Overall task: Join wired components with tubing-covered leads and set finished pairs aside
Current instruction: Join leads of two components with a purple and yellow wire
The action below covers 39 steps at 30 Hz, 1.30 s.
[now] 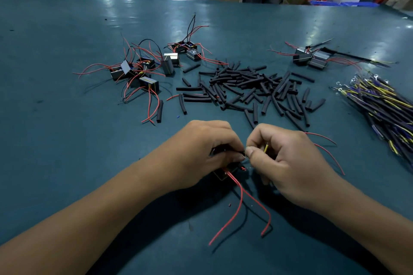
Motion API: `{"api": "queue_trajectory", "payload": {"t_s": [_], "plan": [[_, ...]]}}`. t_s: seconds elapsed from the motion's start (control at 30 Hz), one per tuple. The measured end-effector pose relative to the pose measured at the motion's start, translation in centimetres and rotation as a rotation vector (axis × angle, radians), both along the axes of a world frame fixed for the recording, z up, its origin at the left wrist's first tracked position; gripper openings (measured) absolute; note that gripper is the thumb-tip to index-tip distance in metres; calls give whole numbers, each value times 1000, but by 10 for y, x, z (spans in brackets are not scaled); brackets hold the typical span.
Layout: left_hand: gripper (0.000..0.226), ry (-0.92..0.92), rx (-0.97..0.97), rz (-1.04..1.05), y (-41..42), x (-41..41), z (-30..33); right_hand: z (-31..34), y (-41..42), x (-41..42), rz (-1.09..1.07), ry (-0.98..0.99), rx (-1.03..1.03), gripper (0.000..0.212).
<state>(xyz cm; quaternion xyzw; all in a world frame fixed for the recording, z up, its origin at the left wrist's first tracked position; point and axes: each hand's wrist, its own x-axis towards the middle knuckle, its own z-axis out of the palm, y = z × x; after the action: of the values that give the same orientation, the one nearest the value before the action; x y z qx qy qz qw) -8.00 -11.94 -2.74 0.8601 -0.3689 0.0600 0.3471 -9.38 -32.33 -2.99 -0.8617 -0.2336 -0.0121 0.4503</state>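
Red leads sprawl from a cluster of black wired components (138, 71) on the far left of the teal desk (67, 140), with a smaller group (185, 49) just right of it. Nearer the person, the left hand (205, 152) has its grip curled round a black component (225, 172), whose two red wires (243, 205) trail toward the near edge. Touching it fingertip to fingertip, the right hand (281, 163) pinches a thin lead at the meeting point, a yellow wire end (266, 148) showing between its fingers. Beyond the hands lies a loose heap of black tubing pieces (250, 89). Farther right sit joined components (310, 58), and at the edge a bundle of yellow and blue leads (384, 105).
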Motion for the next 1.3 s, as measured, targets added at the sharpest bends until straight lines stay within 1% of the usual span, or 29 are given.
{"api": "queue_trajectory", "payload": {"t_s": [0.17, 0.27, 0.33, 0.4, 0.47, 0.53, 0.63, 0.77, 0.9, 1.03, 1.13, 1.17, 1.23, 1.3], "plan": [[5, 56, -25, 43, 0, 0, -1, 0, -1, 4, -2, 84, 14, 19], [5, 115, -48, 76, -1, 0, -2, 4, -4, 7, -3, 204, 125, 18], [5, 159, -58, 90, -1, 0, -2, 8, -9, 9, -7, 286, 218, 21], [6, 187, -64, 98, 0, 0, -2, 11, -13, 10, 8, 368, 271, 16], [7, 202, -67, 97, 0, 0, -2, 12, -18, 11, 38, 415, 277, 23], [8, 215, -69, 96, 0, -1, -2, 11, -21, 12, 58, 416, 281, 28], [7, 237, -77, 101, 1, 0, -4, 7, -23, 12, 92, 361, 281, 26], [9, 252, -81, 106, 2, -1, -5, 7, -22, 10, 138, 172, 192, 15], [11, 266, -91, 105, 3, 0, -6, 9, -26, 6, 201, 65, 155, 11], [12, 275, -98, 101, 4, 0, -6, 9, -26, 4, 233, -39, 82, 17], [11, 268, -107, 103, 4, 0, -7, 9, -25, 6, 230, -148, -34, 32], [11, 268, -109, 107, 4, 0, -7, 9, -25, 6, 216, -212, -91, 33], [11, 275, -115, 112, 4, 1, -8, 9, -24, 5, 172, -316, -181, 24], [11, 273, -117, 113, 3, 1, -9, 9, -22, 4, 118, -288, -168, 11]]}}
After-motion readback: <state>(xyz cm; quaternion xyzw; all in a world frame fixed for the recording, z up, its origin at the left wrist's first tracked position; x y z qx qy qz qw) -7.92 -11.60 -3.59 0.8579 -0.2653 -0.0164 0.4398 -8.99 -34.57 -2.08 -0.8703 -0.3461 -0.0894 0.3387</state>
